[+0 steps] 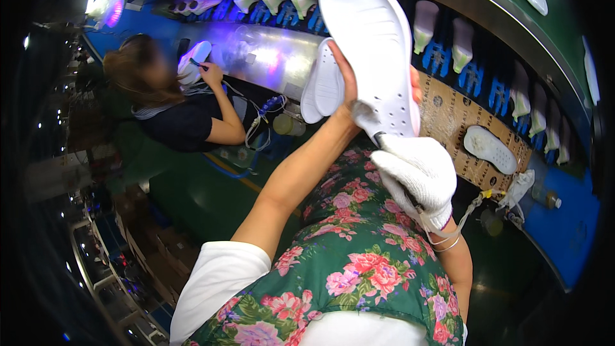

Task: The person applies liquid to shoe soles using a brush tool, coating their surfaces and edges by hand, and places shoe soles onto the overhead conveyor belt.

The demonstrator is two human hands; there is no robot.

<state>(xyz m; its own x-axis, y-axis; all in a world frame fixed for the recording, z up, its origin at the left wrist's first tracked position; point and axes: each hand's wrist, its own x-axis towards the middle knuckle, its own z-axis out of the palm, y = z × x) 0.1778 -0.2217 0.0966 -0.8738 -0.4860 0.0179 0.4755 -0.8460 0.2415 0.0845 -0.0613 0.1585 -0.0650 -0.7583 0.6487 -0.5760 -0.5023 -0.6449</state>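
Observation:
In front of me, raised above the bench, is a white shoe sole (368,29) with its toe pointing away and small holes near its heel end. My left hand (348,83) is bare and wrapped round it from beneath, thumb on one side and fingertips on the other. My right hand (419,176), in a white knit glove, is closed on a brush (366,114) with a dark handle. Its greyish bristles, slightly blurred, are at the sole's left edge near the heel; whether they touch it I cannot tell.
Two white soles (323,83) are beside the metal bench top (282,51). Another sole (488,148) lies on brown cardboard (448,112). Shoe forms (426,22) in blue holders line the back. At left, a co-worker (186,109) holds a sole and a thin tool. A cord (471,208) hangs near my right wrist.

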